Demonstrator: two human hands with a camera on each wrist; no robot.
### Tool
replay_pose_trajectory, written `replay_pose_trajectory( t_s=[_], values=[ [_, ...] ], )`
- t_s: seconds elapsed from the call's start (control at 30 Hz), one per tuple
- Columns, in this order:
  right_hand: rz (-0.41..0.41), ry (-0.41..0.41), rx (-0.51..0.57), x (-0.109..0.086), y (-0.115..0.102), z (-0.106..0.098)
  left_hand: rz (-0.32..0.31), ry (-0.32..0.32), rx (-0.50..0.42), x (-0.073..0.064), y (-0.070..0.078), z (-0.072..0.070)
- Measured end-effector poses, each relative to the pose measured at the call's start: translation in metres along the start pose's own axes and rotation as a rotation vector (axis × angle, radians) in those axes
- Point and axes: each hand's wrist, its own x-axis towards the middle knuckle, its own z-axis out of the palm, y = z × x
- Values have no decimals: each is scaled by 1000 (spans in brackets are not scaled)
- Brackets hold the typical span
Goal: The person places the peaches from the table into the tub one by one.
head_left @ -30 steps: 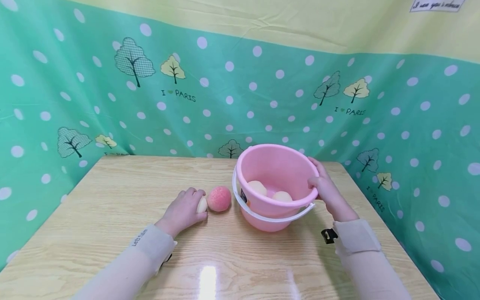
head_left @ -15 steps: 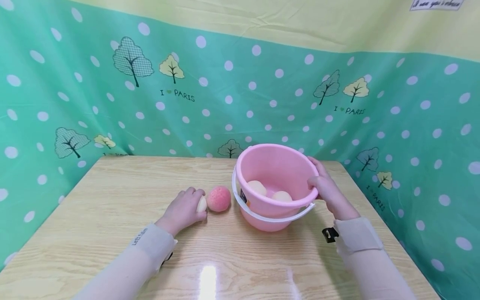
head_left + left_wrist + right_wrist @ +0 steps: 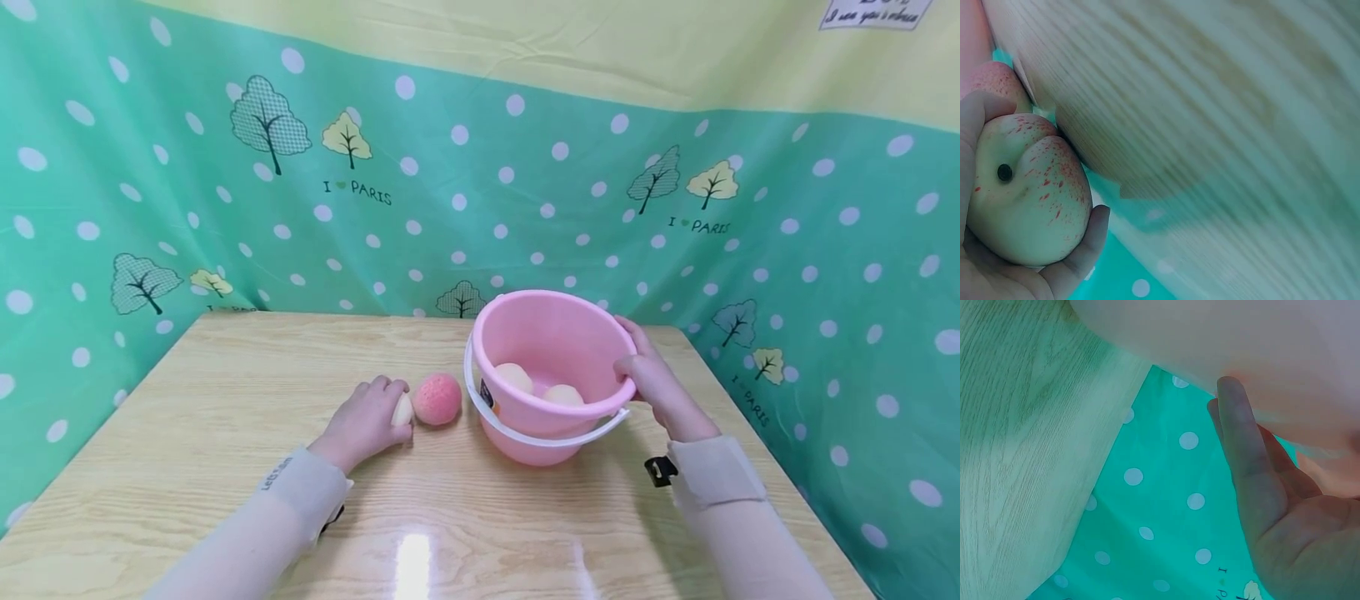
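My left hand (image 3: 367, 423) curls round a pale peach (image 3: 1032, 194) on the table; the left wrist view shows its red speckles, its cleft and a dark stem spot. Just right of it sits a pink peach (image 3: 438, 399). With thumb over the rim and fingers outside, my right hand (image 3: 660, 383) grips a pink bucket (image 3: 525, 429), which tilts toward me. Two pale round things, a left one (image 3: 514, 377) and a right one (image 3: 563, 395), lie inside the bucket. In the right wrist view, fingers (image 3: 1241, 431) press against the bucket's outer wall.
The bucket's white handle (image 3: 555, 439) hangs down across its front. A light wood table (image 3: 225, 400) lies under everything. Behind and beside it hangs a green dotted cloth (image 3: 420, 225) printed with trees.
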Motion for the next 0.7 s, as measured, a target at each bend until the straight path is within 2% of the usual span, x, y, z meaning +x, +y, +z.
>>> replay_pose_trajectory(
  t_s=[0.43, 0.7],
  values=[
    [-17, 1, 2, -1, 1, 1, -25, -1, 7, -3, -3, -12],
    [-24, 2, 0, 0, 3, 0, -1, 24, 19, 0, 1, -23]
  ],
)
